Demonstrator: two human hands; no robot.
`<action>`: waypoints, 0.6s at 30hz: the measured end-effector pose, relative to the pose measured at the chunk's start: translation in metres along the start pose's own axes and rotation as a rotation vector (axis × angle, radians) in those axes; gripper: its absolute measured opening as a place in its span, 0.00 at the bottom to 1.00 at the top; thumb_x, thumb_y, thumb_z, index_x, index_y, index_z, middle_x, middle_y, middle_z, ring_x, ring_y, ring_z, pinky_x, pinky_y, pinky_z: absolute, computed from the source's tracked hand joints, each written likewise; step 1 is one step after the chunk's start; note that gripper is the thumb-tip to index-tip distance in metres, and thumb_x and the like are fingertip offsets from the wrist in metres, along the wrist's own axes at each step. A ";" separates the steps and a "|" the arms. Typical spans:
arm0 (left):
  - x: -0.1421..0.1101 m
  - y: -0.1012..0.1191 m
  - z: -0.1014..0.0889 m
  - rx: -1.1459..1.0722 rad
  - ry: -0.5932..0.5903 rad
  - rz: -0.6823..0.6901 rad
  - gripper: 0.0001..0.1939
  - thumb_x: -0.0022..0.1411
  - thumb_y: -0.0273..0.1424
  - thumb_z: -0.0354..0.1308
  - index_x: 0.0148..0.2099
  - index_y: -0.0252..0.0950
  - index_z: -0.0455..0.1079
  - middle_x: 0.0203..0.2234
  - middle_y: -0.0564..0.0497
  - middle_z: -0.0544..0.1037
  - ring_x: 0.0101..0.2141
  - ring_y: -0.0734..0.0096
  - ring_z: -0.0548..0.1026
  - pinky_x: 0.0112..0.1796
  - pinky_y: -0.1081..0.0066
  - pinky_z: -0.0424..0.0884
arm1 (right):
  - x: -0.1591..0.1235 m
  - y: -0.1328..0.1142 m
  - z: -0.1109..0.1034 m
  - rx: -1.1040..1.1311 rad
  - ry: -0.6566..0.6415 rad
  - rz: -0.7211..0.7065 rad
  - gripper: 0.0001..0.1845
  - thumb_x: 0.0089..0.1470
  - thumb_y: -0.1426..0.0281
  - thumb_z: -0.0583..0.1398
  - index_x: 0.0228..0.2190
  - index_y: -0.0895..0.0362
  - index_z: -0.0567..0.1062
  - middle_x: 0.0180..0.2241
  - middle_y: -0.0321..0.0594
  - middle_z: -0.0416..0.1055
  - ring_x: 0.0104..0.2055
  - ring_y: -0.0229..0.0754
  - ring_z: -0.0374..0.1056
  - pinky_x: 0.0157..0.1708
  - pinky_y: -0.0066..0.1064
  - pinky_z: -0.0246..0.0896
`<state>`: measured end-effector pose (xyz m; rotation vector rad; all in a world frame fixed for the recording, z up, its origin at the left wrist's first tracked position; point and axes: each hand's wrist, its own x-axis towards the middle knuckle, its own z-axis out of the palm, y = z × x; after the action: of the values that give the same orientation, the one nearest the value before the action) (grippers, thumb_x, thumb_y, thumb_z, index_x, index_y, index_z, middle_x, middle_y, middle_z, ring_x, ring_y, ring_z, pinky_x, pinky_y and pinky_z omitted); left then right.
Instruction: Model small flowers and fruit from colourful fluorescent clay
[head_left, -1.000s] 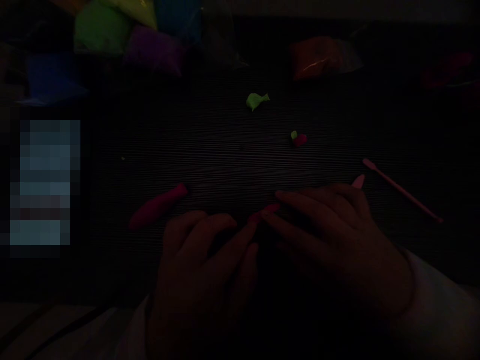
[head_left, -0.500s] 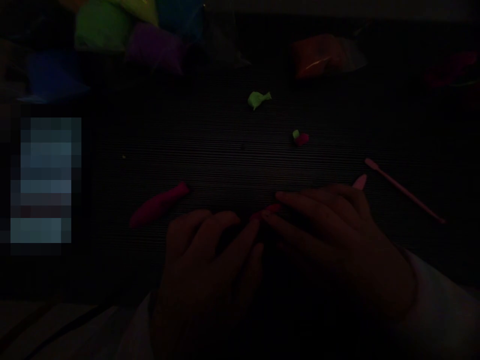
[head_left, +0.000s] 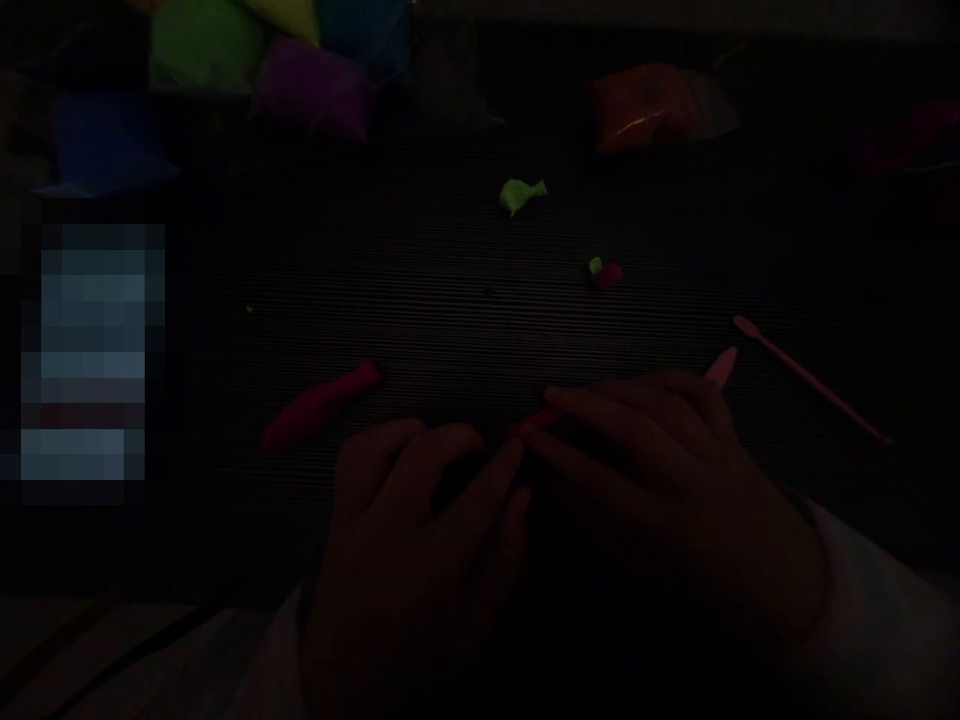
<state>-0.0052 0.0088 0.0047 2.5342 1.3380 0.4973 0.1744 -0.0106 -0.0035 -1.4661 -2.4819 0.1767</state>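
The picture is very dark. Between my hands is a small pink piece of modelling clay (head_left: 541, 420), partly hidden by fingers. My left hand (head_left: 420, 520) has its index fingertip and thumb closed at the clay's near left end, its other fingers curled. My right hand (head_left: 667, 470) reaches in from the right, its fingertips pressed together around the clay. A pale pink blade-shaped tool tip (head_left: 724, 367) shows behind my right hand; whether the hand touches it I cannot tell. Left of my left hand lies a larger pink clay roll (head_left: 321, 407), narrower at one end.
A thin pink modelling tool (head_left: 814, 380) lies at the right. Farther back are a green clay lump (head_left: 519, 195) and a small pink-and-green clay piece (head_left: 606, 274). Bagged clay, including purple (head_left: 315, 88) and orange (head_left: 652, 105), lines the back. A blurred pale patch (head_left: 94, 350) is at the left.
My right fingertips have shifted slightly left over the pink clay. My left hand has hardly moved. The whole view has shifted a little.
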 end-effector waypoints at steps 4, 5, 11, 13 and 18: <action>0.001 -0.001 0.001 -0.016 0.033 -0.007 0.10 0.54 0.28 0.53 0.39 0.37 0.71 0.32 0.50 0.71 0.35 0.66 0.64 0.36 0.66 0.64 | 0.000 0.000 0.000 0.006 0.007 0.006 0.14 0.51 0.70 0.53 0.41 0.53 0.69 0.45 0.42 0.66 0.43 0.45 0.61 0.41 0.42 0.51; 0.001 -0.001 0.001 -0.018 0.033 -0.007 0.10 0.54 0.28 0.53 0.39 0.36 0.71 0.32 0.49 0.72 0.35 0.66 0.65 0.36 0.65 0.64 | 0.000 0.000 0.000 0.016 0.012 0.007 0.14 0.51 0.70 0.53 0.41 0.53 0.69 0.45 0.43 0.66 0.43 0.45 0.61 0.41 0.42 0.51; 0.000 -0.001 0.002 -0.012 0.020 -0.008 0.10 0.54 0.29 0.52 0.39 0.37 0.71 0.32 0.50 0.72 0.35 0.66 0.65 0.37 0.65 0.64 | -0.001 0.002 -0.002 0.101 0.053 0.038 0.15 0.50 0.71 0.54 0.42 0.55 0.68 0.45 0.45 0.65 0.44 0.45 0.61 0.41 0.42 0.53; 0.000 -0.001 0.002 -0.014 0.026 -0.015 0.09 0.54 0.29 0.52 0.38 0.37 0.71 0.32 0.50 0.72 0.35 0.66 0.65 0.36 0.65 0.65 | -0.001 0.002 -0.002 0.089 0.045 0.031 0.14 0.50 0.71 0.54 0.41 0.54 0.68 0.45 0.45 0.65 0.44 0.46 0.61 0.41 0.42 0.52; 0.001 0.000 0.002 0.002 0.021 -0.009 0.10 0.54 0.29 0.53 0.39 0.38 0.71 0.32 0.50 0.71 0.35 0.67 0.65 0.36 0.65 0.65 | 0.000 0.000 0.000 0.015 0.007 0.023 0.13 0.51 0.69 0.54 0.41 0.50 0.69 0.46 0.43 0.65 0.44 0.47 0.61 0.41 0.44 0.51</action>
<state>-0.0042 0.0094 0.0025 2.5301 1.3577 0.5223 0.1748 -0.0109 -0.0038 -1.4872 -2.4535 0.1941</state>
